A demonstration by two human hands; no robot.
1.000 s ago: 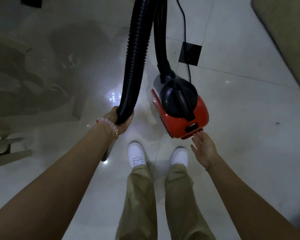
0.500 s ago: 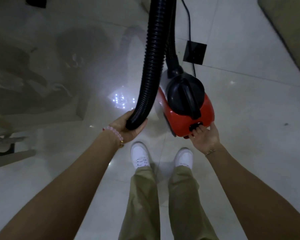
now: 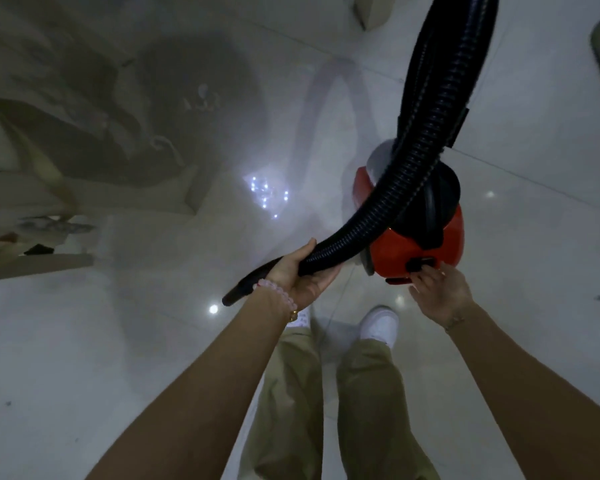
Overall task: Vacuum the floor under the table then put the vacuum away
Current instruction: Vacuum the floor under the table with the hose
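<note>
Left hand (image 3: 302, 275) is wrapped right round the black ribbed flexible hose (image 3: 430, 150), grip closed on it just above the smooth tapered black nozzle end (image 3: 246, 289). That end pokes out past the wrist w/ its pink bead bracelet (image 3: 278, 293). Prob. held up like this to keep the hose off the ground and out from underfoot. It arcs up and over the red-and-black plastic canister vacuum (image 3: 426, 251), crossing the black domed lid.

Vac sits on the glossy white tiled floor (image 3: 118, 341), just ahead of the white shoes (image 3: 380, 323) and a bit to the right. Right hand (image 3: 440, 299) is down at the vac's near end, fingertips (image 3: 426, 276) on the small black button (image 3: 421, 263) set in the red shell. Motion blur here, so can't tell if that grip is pressing flat or pinching the tab. Reads like a switch-off or cord-rewind move, i.e. the putting-away half of the job.

Textures: hose is corrugated, bendy, easy to clamp. Vac body is hard, smooth, rounded, shiny. Tiles are mirror-slick, throwing back ceiling lights and pale furniture shapes at left.
</note>
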